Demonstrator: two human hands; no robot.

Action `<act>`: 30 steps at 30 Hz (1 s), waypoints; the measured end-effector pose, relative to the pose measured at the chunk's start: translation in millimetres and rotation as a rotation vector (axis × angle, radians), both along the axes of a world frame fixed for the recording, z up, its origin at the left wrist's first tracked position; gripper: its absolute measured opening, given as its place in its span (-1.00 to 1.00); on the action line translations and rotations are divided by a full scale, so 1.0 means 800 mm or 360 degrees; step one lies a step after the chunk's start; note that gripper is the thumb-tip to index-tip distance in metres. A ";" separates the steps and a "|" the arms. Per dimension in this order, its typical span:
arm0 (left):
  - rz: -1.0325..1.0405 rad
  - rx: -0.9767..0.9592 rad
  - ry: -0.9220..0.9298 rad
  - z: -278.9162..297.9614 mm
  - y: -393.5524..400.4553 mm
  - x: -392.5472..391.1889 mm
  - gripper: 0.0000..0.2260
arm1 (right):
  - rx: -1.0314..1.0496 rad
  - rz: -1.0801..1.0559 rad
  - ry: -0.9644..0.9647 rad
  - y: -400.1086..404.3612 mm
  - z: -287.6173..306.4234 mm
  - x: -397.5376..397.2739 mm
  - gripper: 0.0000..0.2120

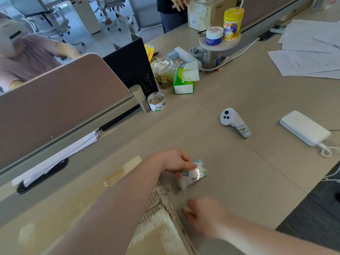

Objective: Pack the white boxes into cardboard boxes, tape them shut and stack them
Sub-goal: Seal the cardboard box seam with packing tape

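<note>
Tape (194, 173) sits under the left hand (174, 161), whose fingers curl over the roll's top and grip it just above the desk (239, 172). Beside that wrist lies a cardboard box (161, 227), taped over, its corner close to the roll. The right hand (202, 212) is blurred near the box edge; its fingers look curled, but whether they pinch anything cannot be told. Farther off on the desk stand a second tape roll (156, 103), a green tissue box (184, 81), a white controller (233, 121), a power bank (304, 127) and papers (309, 52).
</note>
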State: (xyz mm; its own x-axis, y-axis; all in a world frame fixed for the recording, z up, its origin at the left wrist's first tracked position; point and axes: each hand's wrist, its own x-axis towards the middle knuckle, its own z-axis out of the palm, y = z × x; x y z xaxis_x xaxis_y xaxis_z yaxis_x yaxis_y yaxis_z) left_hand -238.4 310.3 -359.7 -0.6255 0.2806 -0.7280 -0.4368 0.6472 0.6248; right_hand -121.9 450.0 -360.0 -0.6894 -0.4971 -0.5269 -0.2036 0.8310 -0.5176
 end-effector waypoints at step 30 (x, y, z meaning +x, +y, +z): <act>0.0097 -0.0235 0.0180 0.011 -0.013 -0.026 -0.90 | 0.0006 -0.0336 0.0447 0.027 -0.045 -0.224 -0.78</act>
